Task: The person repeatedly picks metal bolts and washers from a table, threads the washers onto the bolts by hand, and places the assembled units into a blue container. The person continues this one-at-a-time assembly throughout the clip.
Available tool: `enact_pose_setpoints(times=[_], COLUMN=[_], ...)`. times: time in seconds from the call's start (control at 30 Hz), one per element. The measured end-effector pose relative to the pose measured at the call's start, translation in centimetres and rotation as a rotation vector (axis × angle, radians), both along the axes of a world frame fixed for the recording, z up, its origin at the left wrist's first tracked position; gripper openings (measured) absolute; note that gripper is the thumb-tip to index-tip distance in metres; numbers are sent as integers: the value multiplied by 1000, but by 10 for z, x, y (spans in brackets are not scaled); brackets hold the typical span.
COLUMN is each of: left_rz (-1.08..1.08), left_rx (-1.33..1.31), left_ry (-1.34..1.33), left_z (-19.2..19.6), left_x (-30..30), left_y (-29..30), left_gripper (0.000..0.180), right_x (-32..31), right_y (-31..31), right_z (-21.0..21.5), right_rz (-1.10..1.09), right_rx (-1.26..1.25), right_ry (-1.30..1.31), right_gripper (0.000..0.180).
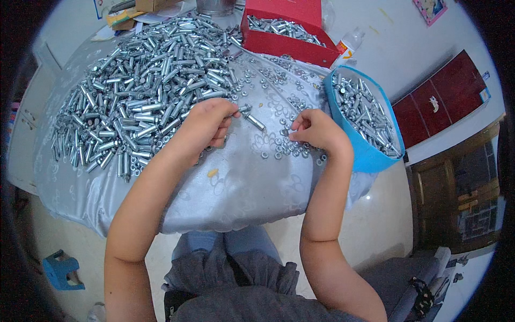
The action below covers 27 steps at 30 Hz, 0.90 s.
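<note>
Near: grey clothing (230,306) | pinching metal bolt (245,109) with left hand (208,124) over table (188,206), right of bolt heap (155,80) | right hand (322,131) curled by loose nuts (279,148), cannot tell contents | probably rigid, slick: grip mid-shank.

Table (252,212) covered with a shiny grey cloth (238,185). Metal bolts (155,80) heaped along the left edge; loose nuts (279,148) scattered toward the right edge. A red box (268,44) is set at the far edge, a blue container (363,155) at the right edge.
</note>
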State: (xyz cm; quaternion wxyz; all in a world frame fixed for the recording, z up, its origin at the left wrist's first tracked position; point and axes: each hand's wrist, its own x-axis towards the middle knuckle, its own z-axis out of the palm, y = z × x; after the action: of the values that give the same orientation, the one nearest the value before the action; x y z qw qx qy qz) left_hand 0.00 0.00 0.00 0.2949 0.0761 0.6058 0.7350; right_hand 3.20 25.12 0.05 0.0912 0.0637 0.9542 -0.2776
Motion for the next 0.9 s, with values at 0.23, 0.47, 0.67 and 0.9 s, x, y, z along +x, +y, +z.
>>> enact_pose_setpoints(times=[0.23,0.47,0.67,0.9], left_rz=[10,2,-3,-8], left_rx=[-15,-6,-70,-34], left_ry=[16,2,78,53], left_z=[3,0,-9,-13], left_x=[1,2,4,6], left_y=[2,4,10,13], left_gripper=[20,19,17,15], right_x=[-2,-4,-2,-1], right_y=[-9,-14,-44,-66], right_z=[0,4,12,10], right_rz=[159,140,323,395], right_rx=[-103,-159,-608,-783], right_ry=[98,197,244,128], right_gripper=[22,15,11,15])
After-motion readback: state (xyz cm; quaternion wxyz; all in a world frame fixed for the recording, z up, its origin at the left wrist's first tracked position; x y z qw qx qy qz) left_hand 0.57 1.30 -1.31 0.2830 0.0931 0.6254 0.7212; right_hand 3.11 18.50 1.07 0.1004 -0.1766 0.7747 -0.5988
